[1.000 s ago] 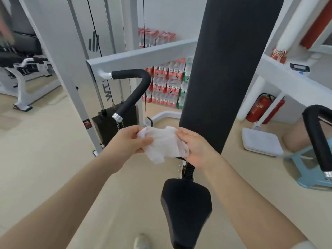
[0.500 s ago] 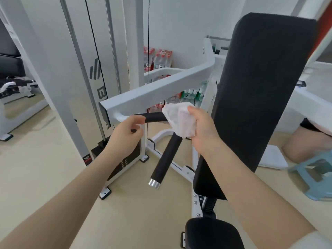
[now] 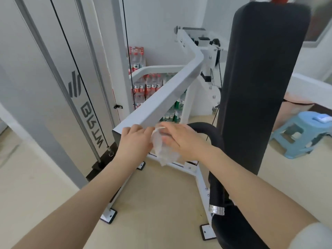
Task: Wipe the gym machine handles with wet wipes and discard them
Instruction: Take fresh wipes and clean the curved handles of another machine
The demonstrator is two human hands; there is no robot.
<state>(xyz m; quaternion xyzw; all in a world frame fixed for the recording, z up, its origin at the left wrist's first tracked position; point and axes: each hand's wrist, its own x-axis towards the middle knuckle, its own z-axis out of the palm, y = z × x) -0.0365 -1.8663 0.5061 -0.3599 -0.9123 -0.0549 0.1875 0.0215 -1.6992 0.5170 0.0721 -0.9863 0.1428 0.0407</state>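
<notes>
Beige floor [image 3: 158,203] underlies the machine. Black handle [image 3: 216,169] now hangs downward beside the backrest [image 3: 258,97]; both hands, left hand [image 3: 133,141] and right hand [image 3: 181,139], pinch the wet wipe [image 3: 162,151], formerly right-held only.

crumpled white wet wipe [image 3: 162,150], black curved foam handle [image 3: 214,159]

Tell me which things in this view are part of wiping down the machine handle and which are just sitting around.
Part of the job:
wet wipe, held between both hands
left hand
right hand
black foam handle with its silver end cap

Just around:
back pad
blue plastic stool
packs of bottled water
cable
</notes>
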